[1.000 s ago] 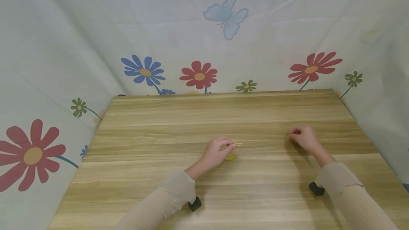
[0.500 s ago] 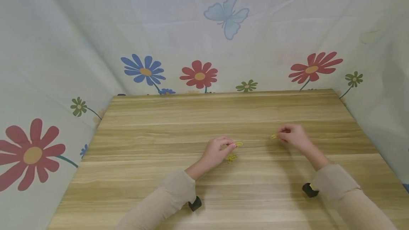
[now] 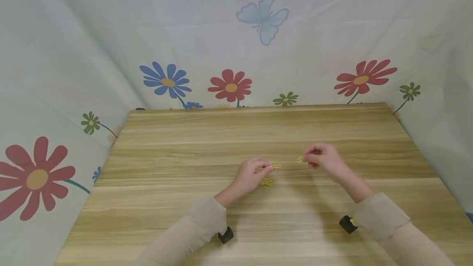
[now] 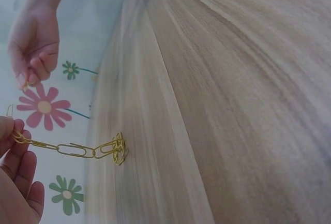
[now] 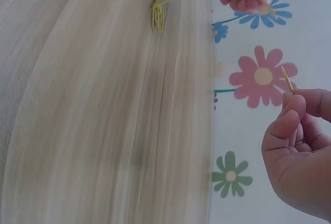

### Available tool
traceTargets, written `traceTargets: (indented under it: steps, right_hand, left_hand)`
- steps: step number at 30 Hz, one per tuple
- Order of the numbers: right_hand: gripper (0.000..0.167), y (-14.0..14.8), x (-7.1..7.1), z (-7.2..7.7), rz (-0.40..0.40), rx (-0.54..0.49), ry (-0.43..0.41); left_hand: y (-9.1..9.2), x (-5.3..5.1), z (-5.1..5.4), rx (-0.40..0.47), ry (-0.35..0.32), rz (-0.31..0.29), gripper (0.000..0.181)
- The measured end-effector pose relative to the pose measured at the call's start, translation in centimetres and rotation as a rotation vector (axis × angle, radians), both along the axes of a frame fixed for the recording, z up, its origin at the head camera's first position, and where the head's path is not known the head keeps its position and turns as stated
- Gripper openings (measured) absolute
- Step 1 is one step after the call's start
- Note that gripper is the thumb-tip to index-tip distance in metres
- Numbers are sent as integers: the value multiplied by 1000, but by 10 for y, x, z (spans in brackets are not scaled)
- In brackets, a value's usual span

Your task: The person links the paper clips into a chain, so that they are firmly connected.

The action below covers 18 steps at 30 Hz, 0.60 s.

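Observation:
My left hand pinches the end clip of a chain of linked yellow paper clips, with one clip tip poking out past the fingertips. From those fingers the chain runs down to a small heap of its links lying on the table. To the right, my right hand is raised and pinches a single yellow paper clip between thumb and forefinger, its free end pointing left toward the left hand. A short gap separates the two clips. In the right wrist view the single paper clip appears nearly edge-on.
The wood-grain table stretches out on all sides of the hands. Behind it and at both sides hangs a pale cloth printed with flowers and a butterfly. Black devices sit at both wrists below the sleeves.
My right hand has moved left with its paper clip, narrowing the distance to my left hand. The left hand and the chain have stayed nearly still.

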State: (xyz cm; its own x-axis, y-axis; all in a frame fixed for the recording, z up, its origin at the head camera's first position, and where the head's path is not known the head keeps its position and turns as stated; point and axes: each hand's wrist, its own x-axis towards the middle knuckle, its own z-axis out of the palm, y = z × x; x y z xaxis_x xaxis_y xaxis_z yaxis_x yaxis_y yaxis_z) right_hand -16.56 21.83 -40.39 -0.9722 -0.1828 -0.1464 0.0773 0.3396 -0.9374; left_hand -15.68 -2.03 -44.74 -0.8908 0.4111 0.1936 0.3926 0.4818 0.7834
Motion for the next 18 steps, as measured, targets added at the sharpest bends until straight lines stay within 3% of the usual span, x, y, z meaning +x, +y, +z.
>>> traceTargets:
  steps: [9,18]
  right_hand:
    - [22,-17,4,5,13,-86,-13]
    - [18,-31,5,4,16,-96,-21]
  left_hand:
    - [0,1,2,-7,32,-9,24]
    - [2,2,5,-21,39,-3,21]
